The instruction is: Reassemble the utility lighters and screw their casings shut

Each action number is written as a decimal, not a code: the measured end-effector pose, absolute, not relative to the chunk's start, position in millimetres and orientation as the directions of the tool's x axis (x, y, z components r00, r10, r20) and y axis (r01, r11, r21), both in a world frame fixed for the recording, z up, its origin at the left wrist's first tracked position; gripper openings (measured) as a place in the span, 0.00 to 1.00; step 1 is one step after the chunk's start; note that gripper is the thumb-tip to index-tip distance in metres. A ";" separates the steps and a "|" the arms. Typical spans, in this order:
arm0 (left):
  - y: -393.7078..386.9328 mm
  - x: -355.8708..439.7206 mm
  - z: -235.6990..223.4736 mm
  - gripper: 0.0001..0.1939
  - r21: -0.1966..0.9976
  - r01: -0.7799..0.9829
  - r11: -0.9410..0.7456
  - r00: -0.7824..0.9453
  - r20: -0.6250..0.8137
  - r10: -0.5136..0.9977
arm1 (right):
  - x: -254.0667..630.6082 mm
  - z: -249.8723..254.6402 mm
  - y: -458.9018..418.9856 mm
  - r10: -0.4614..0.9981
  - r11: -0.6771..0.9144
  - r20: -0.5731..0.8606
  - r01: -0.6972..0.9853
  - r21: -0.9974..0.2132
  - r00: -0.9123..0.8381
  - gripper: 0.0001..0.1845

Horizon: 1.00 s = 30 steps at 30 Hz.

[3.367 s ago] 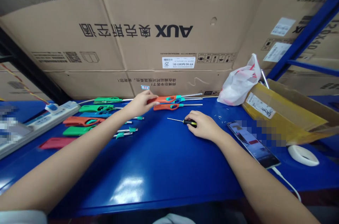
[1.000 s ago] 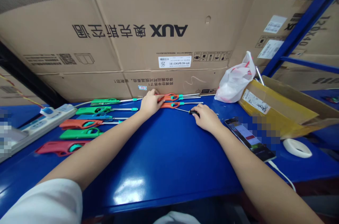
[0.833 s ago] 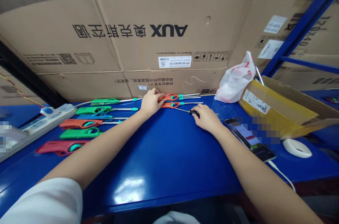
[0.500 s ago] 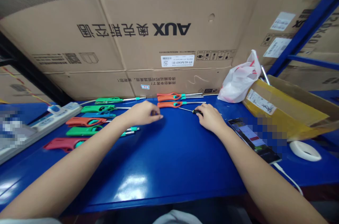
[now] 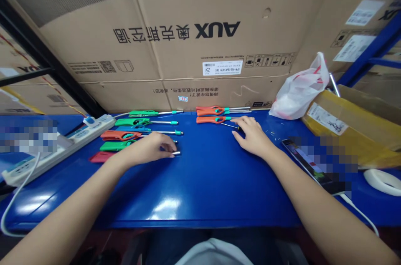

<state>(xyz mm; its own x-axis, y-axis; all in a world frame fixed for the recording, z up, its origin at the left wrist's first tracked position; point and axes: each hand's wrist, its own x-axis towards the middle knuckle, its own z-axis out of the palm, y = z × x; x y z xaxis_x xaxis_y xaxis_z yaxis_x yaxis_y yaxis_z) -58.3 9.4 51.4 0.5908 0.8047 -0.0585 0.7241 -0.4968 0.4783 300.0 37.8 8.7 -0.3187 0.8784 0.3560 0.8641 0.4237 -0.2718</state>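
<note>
At the left, my left hand (image 5: 153,148) pinches the metal tube of the nearest long-nosed lighter, whose red handle (image 5: 100,156) is partly behind my forearm. Its silver tip (image 5: 176,153) shows past my fingertips. Above that hand lie several more lighters side by side, among them a green one (image 5: 115,146), an orange one (image 5: 117,135) and a blue one (image 5: 130,129). My right hand (image 5: 252,135) is closed over the black handle of a small screwdriver (image 5: 232,126), its thin shaft pointing left. Just beyond is an orange lighter (image 5: 208,119) in a second group, its tube end hidden by my fingers.
A power strip (image 5: 78,137) runs along the left side. At the right are a phone (image 5: 303,162) with a white cable, a white plastic bag (image 5: 299,89), an open cardboard box (image 5: 326,127) and a white ring-shaped object (image 5: 384,181). A large carton (image 5: 175,60) stands behind the table.
My left hand has come down toward me, from empty air to the nearest red lighter's tube. My right hand stays at the screwdriver. The whole view has shifted slightly.
</note>
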 end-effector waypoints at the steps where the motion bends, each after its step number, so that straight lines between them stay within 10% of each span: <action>1: 5.6 -44.2 48.3 0.11 0.486 0.709 -0.511 0.599 -0.031 0.800 | 299.9 8.0 37.5 0.871 0.444 0.358 0.852 -0.277 -0.337 0.23; 7: -17.0 2.0 54.7 0.25 0.393 0.564 -0.726 0.730 0.174 0.661 | 298.8 9.2 35.9 0.832 0.527 0.380 0.790 -0.314 -0.404 0.17; 15: -0.3 -32.3 70.4 0.17 0.364 0.717 -0.595 0.682 -0.188 0.707 | 294.7 15.1 31.6 0.772 0.634 0.353 0.682 -0.364 -0.529 0.12; 23: -1.2 5.5 38.8 0.33 0.254 0.653 -0.713 0.725 0.062 0.686 | 296.2 23.7 26.7 0.773 0.617 0.208 0.634 -0.465 -0.600 0.20; 30: 11.4 -8.3 37.6 0.19 0.487 0.555 -0.674 0.744 0.071 0.664 | 301.5 29.1 22.8 0.738 0.484 -0.052 0.582 -0.654 -0.673 0.25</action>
